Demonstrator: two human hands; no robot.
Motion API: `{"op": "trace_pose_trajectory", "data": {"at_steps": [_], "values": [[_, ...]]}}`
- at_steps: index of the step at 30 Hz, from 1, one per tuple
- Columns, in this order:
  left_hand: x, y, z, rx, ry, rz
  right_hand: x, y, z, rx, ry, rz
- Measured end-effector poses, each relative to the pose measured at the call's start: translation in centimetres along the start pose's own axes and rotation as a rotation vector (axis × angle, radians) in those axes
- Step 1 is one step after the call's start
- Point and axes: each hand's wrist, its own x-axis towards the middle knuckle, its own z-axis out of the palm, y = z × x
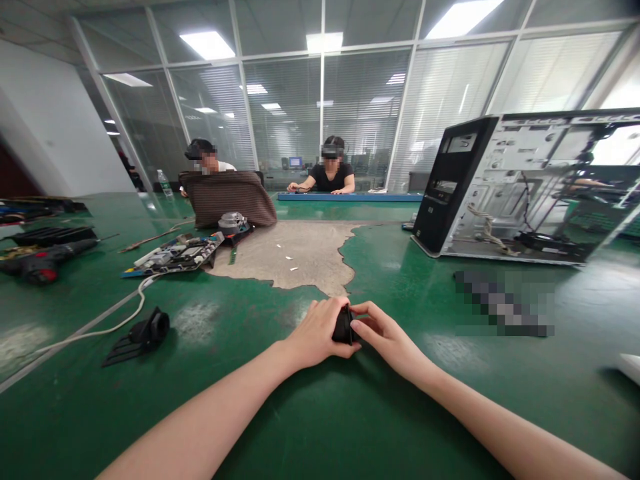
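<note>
A small black plastic part (343,325), perhaps a fan or speaker housing, is held just above the green tabletop in front of me. My left hand (320,330) wraps round it, thumb below and fingers over the top. From the other side, my right hand (380,327) pinches its rim with thumb and fingertips. Fingers hide much of the part, so its exact kind does not show. To the left, a black plastic duct piece with a grille (145,333) lies on the table.
An opened computer case (505,190) stands at the right, a blurred dark strip (500,307) before it. Leftward lie a circuit board (175,257), a CPU cooler (234,225), a white cable (125,320) and a power drill (47,260). Two people (333,175) sit across the table.
</note>
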Motion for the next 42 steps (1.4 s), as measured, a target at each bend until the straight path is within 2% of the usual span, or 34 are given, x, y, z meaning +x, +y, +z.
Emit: {"op": "trace_pose_trajectory", "data": {"at_steps": [6, 11, 14, 18, 21, 25, 28, 33, 38, 42], "values": [[0.05, -0.03, 0.11, 0.018, -0.001, -0.012, -0.17, -0.2, 0.13, 0.002, 0.008, -0.07], [0.07, -0.2, 0.14, 0.016, 0.002, 0.008, 0.1, -0.14, 0.13, -0.017, 0.038, -0.02], [0.07, -0.2, 0.14, 0.014, 0.002, 0.005, 0.07, -0.07, 0.03, -0.015, 0.014, 0.01], [0.07, -0.15, 0.18, -0.001, -0.008, -0.001, -0.18, -0.15, -0.01, 0.029, -0.038, -0.034], [0.09, -0.16, 0.25, -0.001, -0.009, -0.007, -0.2, -0.23, 0.06, 0.022, -0.001, -0.075], [0.13, -0.24, 0.34, 0.003, -0.006, -0.001, -0.02, -0.17, 0.08, 0.008, 0.037, -0.035], [0.16, -0.3, 0.37, 0.01, -0.002, 0.014, 0.01, -0.15, -0.01, 0.014, 0.015, 0.007], [0.12, -0.29, 0.39, 0.019, -0.002, 0.013, -0.16, -0.2, -0.1, 0.08, -0.05, -0.019], [0.15, -0.28, 0.47, 0.017, 0.004, 0.012, -0.08, -0.15, 0.06, 0.039, 0.029, -0.057], [0.17, -0.35, 0.48, 0.01, -0.003, 0.016, 0.0, -0.07, 0.04, 0.039, 0.026, -0.017]]}}
